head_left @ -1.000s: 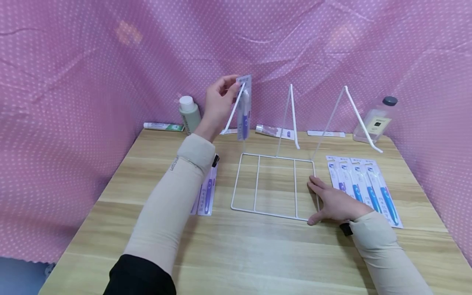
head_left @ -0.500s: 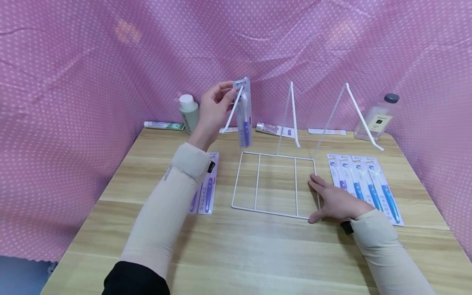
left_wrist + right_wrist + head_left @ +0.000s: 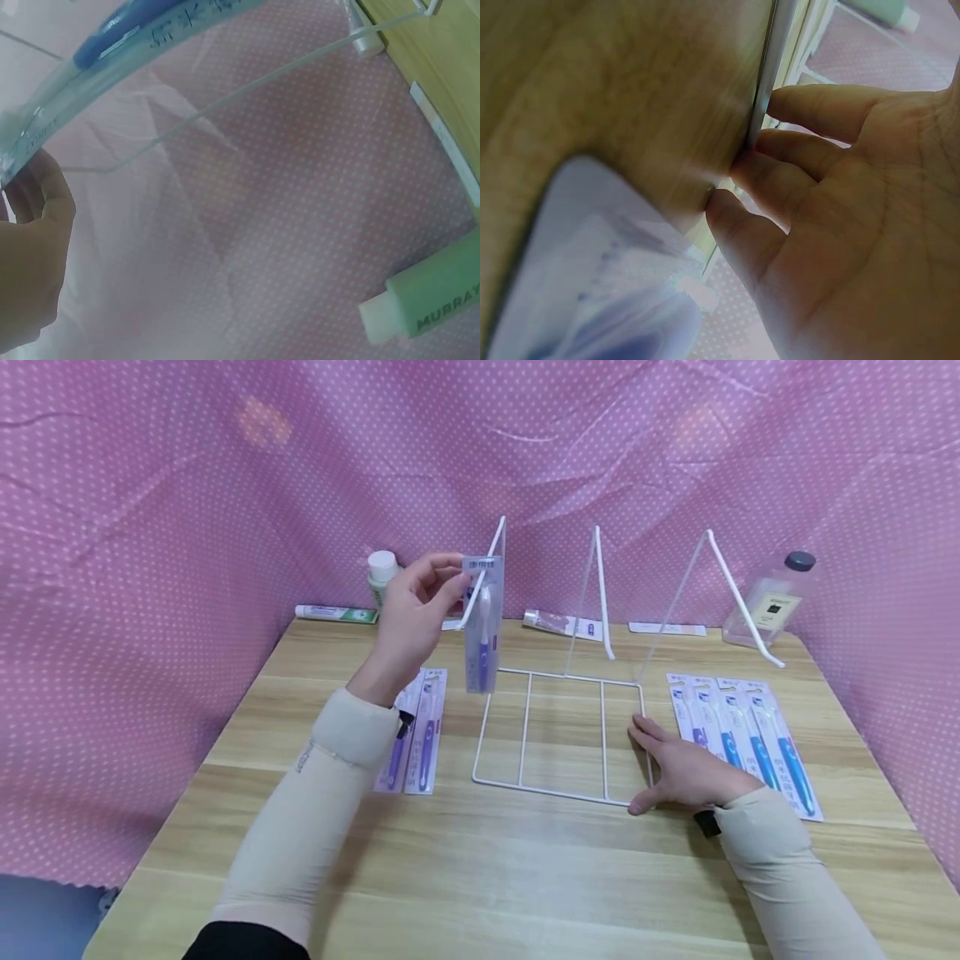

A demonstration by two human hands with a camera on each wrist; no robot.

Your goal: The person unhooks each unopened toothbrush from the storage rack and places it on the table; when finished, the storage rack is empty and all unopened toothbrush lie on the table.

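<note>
Left hand [image 3: 411, 610] pinches a packaged purple toothbrush [image 3: 482, 625] beside the white wire rack's [image 3: 561, 735] left prong; right hand [image 3: 678, 768] presses flat on its near-right corner. Blue toothbrush packs [image 3: 742, 743] lie right. The left wrist view shows a green bottle's [image 3: 435, 300] lettering.

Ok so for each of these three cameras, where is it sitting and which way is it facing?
Head: worn on the head, facing forward and down at the table; both sleeved forearms show, the left hand pinching a packaged toothbrush at the white wire rack, the right hand on the rack's base.
Left wrist: on the left wrist, facing past the fingers toward the pink curtain; the toothbrush package crosses the top.
Right wrist: on the right wrist, close over the tabletop; palm and fingers touch the rack wire.
Shared: the head and left wrist views both show the toothbrush package and the green bottle.
</note>
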